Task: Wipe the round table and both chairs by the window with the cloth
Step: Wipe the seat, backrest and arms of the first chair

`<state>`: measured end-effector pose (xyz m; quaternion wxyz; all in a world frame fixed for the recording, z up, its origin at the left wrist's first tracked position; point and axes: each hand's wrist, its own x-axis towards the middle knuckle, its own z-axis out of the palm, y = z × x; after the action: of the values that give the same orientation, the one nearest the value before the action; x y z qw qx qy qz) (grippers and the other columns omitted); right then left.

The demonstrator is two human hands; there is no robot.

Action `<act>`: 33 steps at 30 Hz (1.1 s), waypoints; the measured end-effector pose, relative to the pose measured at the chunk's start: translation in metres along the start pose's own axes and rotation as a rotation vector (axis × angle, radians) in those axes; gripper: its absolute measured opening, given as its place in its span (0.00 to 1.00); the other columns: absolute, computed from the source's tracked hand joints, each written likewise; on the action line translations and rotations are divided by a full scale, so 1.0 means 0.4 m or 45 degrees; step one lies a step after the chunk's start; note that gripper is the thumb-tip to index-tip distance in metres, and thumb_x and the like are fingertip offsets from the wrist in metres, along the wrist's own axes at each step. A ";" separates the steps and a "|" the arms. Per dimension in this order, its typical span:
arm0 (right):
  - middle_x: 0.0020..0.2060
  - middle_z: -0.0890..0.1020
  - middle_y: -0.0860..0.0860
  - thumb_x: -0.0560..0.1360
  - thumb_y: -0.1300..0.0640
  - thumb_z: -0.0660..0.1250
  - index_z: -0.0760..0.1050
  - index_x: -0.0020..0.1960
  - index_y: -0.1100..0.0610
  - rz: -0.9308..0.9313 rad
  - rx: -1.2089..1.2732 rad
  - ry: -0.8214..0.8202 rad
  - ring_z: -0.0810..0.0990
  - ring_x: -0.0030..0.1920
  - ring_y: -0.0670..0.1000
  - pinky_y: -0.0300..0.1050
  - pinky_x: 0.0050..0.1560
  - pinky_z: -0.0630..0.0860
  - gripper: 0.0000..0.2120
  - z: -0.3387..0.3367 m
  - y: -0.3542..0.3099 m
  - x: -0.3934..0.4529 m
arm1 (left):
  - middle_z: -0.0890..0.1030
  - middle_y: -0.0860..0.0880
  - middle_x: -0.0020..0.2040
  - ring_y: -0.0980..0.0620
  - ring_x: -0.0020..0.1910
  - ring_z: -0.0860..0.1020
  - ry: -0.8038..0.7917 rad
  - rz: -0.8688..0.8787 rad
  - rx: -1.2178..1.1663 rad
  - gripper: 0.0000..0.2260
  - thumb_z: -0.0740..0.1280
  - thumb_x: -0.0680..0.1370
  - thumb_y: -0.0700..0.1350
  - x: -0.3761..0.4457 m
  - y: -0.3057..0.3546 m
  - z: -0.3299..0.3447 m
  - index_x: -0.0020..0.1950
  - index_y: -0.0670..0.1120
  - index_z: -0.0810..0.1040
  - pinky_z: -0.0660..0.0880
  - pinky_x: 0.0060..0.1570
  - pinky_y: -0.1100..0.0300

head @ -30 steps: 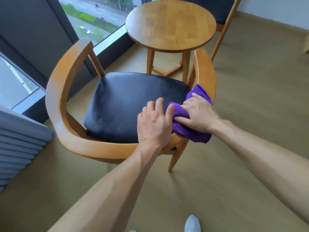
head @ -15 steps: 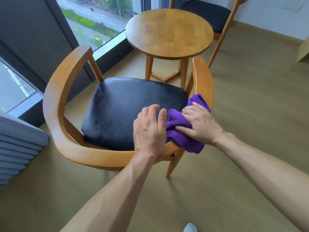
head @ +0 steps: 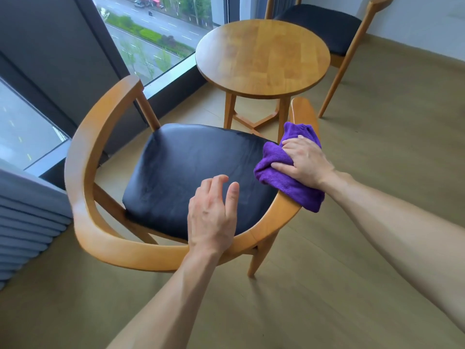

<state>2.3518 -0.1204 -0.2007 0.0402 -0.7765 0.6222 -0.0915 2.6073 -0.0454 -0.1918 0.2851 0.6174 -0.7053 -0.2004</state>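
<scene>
Wiping the near chair's curved wooden armrest (head: 305, 117), my right hand (head: 303, 162) presses a bunched purple microfibre cloth (head: 281, 177) against the rail on the chair's right side, its fingers (head: 289, 143) curled over the folds and gripping them. The cloth sits draped over the rail where the arm bends toward the backrest, part of it hanging outside the frame and part spilling in toward the black padded leather seat (head: 191, 167). Its long axis follows the rail, from the low corner nearest me up toward the arm's free tip, which points at the round wooden table (head: 261, 59).

My left hand (head: 214, 217) hangs over the rear edge of the seat, fingers loosely spread and holding nothing; the wrist crosses the curved wooden backrest (head: 141, 253). I judge it is placed there to steady the chair while the other hand rubs, though I cannot tell whether it actually touches the seat.

The table's surface stands just beyond the chair, beside the floor-length window (head: 156, 34), and the second black-seated wooden chair (head: 327, 23) sits on its far side. Wrapping the cloth over the rail looks meant to clean top and outer face in one pass. From here, I judge the work to be on this first chair's frame.
</scene>
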 end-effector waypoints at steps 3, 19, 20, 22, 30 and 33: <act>0.57 0.82 0.55 0.78 0.38 0.59 0.82 0.53 0.59 0.034 0.072 0.011 0.76 0.63 0.56 0.52 0.74 0.59 0.26 0.002 0.000 0.004 | 0.79 0.54 0.58 0.54 0.55 0.76 -0.019 -0.015 0.077 0.27 0.46 0.80 0.66 -0.001 -0.001 0.007 0.60 0.51 0.77 0.68 0.55 0.59; 0.49 0.83 0.51 0.81 0.39 0.57 0.80 0.53 0.52 0.676 1.192 0.166 0.79 0.52 0.54 0.46 0.55 0.73 0.20 -0.147 -0.099 0.026 | 0.82 0.43 0.50 0.44 0.52 0.81 -0.312 -0.374 -0.803 0.05 0.65 0.80 0.43 0.254 0.296 0.019 0.54 0.44 0.76 0.77 0.56 0.45; 0.51 0.84 0.53 0.80 0.38 0.58 0.81 0.55 0.54 0.726 1.365 0.146 0.81 0.53 0.54 0.49 0.56 0.76 0.22 -0.183 -0.102 0.033 | 0.82 0.42 0.49 0.43 0.50 0.80 -0.321 -0.204 -0.661 0.05 0.65 0.80 0.43 0.285 0.321 -0.027 0.53 0.42 0.75 0.76 0.54 0.46; 0.52 0.85 0.52 0.77 0.35 0.62 0.81 0.55 0.54 0.744 1.644 0.003 0.83 0.53 0.51 0.54 0.56 0.80 0.23 -0.276 -0.100 0.032 | 0.80 0.44 0.46 0.43 0.47 0.77 -0.364 0.098 -0.400 0.06 0.66 0.79 0.42 0.353 0.378 -0.139 0.54 0.42 0.74 0.73 0.51 0.52; 0.71 0.67 0.39 0.63 0.42 0.80 0.55 0.76 0.36 0.180 1.519 0.062 0.68 0.69 0.40 0.43 0.65 0.69 0.50 -0.779 -0.069 0.021 | 0.77 0.52 0.43 0.60 0.39 0.70 -0.552 0.774 0.186 0.10 0.70 0.76 0.37 0.457 0.725 -0.571 0.56 0.45 0.76 0.65 0.39 0.73; 0.61 0.80 0.51 0.67 0.61 0.80 0.67 0.73 0.46 0.043 1.641 0.012 0.80 0.61 0.54 0.54 0.58 0.80 0.40 -0.940 -0.085 0.029 | 0.80 0.50 0.45 0.56 0.41 0.74 -0.494 0.894 0.183 0.10 0.70 0.75 0.36 0.458 0.844 -0.640 0.54 0.45 0.77 0.67 0.41 0.72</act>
<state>2.3148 -0.1048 0.1750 0.4972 -0.5863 0.4546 -0.4498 2.5043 -0.1549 0.2447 0.1539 0.3080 -0.9262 -0.1536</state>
